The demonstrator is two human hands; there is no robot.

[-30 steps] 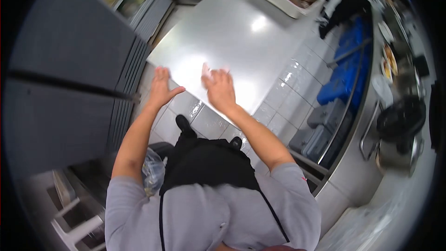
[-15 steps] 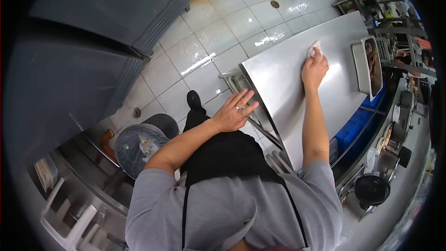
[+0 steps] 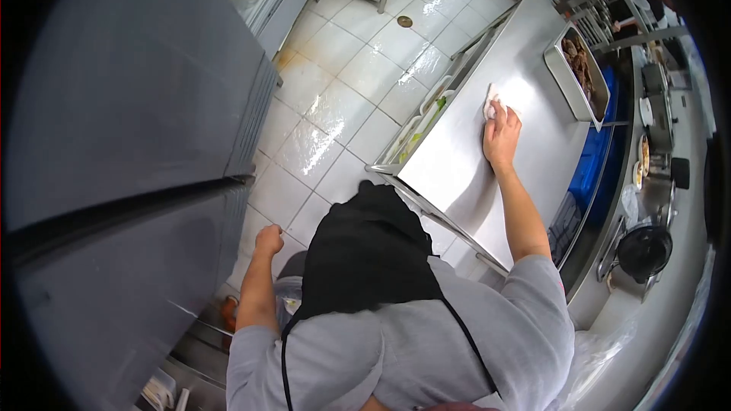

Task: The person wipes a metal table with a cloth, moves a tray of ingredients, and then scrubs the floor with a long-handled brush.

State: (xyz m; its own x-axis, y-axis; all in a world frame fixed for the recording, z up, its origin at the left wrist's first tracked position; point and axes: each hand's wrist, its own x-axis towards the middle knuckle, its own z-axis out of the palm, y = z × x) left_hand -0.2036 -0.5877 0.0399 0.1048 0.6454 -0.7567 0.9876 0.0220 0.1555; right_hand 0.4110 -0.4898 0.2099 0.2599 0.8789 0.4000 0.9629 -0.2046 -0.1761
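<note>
My right hand [image 3: 502, 135] presses a crumpled white cloth [image 3: 491, 97] against the stainless steel tabletop [image 3: 457, 156], its fingers closed on the cloth. My left hand [image 3: 269, 239] hangs away from the table, over the tiled floor beside the grey cabinet door. Its fingers are curled in with nothing showing in them. On the far right part of the tabletop stands a deep metal pan [image 3: 564, 80] holding dark brown meat [image 3: 579, 65].
A large grey cabinet [image 3: 137, 114] rises along the left. Wet white tiles [image 3: 335, 114] cover the floor. Under the tabletop are trays with green items [image 3: 426, 125] and blue bins [image 3: 588, 164]. A black pan [image 3: 644, 251] sits on the right-hand counter.
My left hand has swung from the table edge down to the left, from spread fingers to curled. My right hand stays on the cloth on the tabletop. The whole view has shifted.
</note>
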